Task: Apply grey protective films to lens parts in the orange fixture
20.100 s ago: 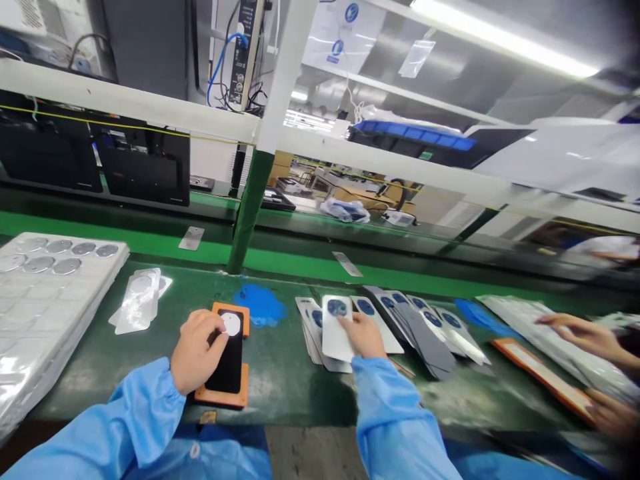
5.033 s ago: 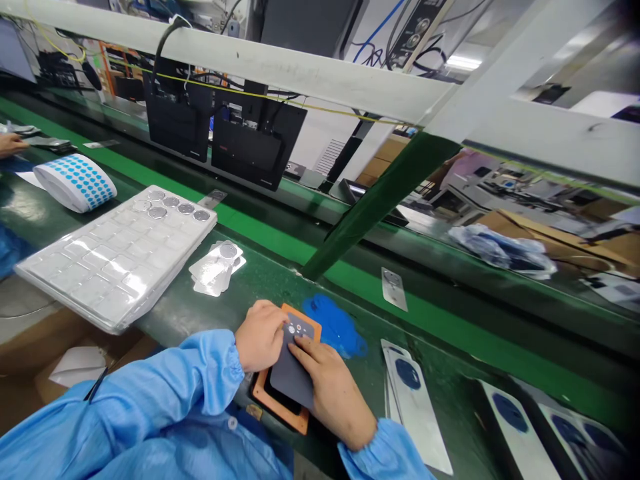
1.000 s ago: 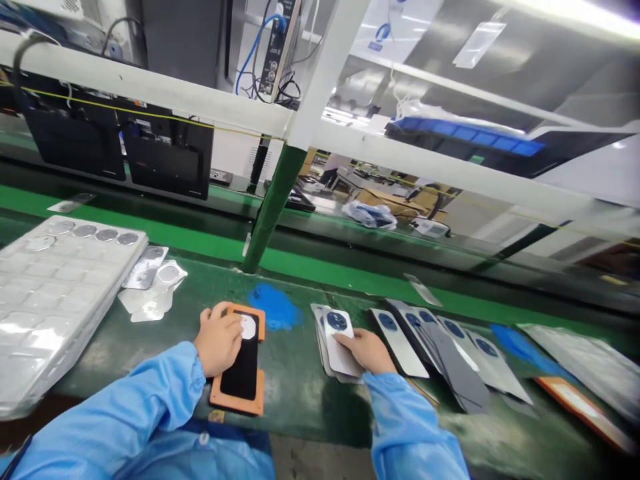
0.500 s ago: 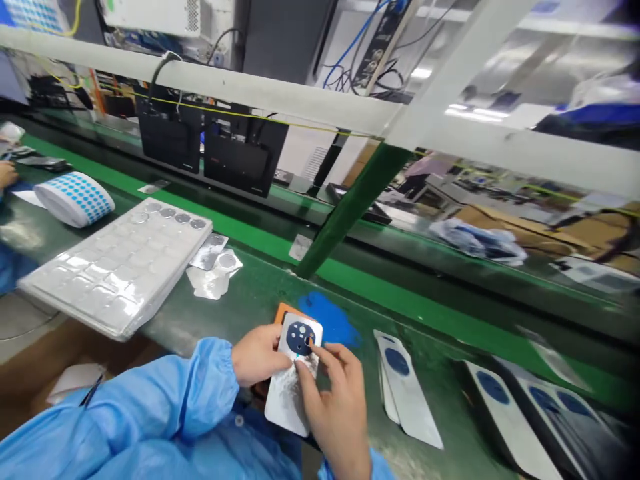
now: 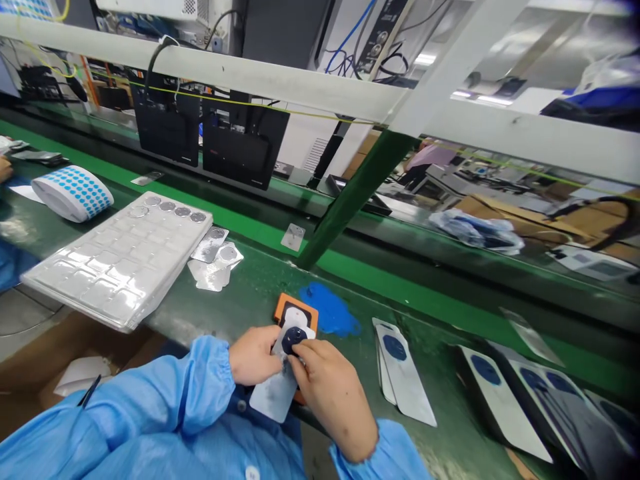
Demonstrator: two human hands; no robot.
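Two hands grip one plate (image 5: pixel 270 400) at lower centre, over the jig (image 5: pixel 295 308) — a second ago your right hand (image 5: pixel 327 387) lay on the stack (image 5: pixel 405 373) at right. Your left hand (image 5: pixel 255 353) clasps its edge; right fingertips (image 5: pixel 303 349) pinch its blue disc (image 5: pixel 291 340) — work has moved there.

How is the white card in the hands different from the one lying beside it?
Held card: gripped by left hand and right hand; lying card: untouched. Held card is over the orange holder; lying card is flat on the bench. Both are white with a blue circle.
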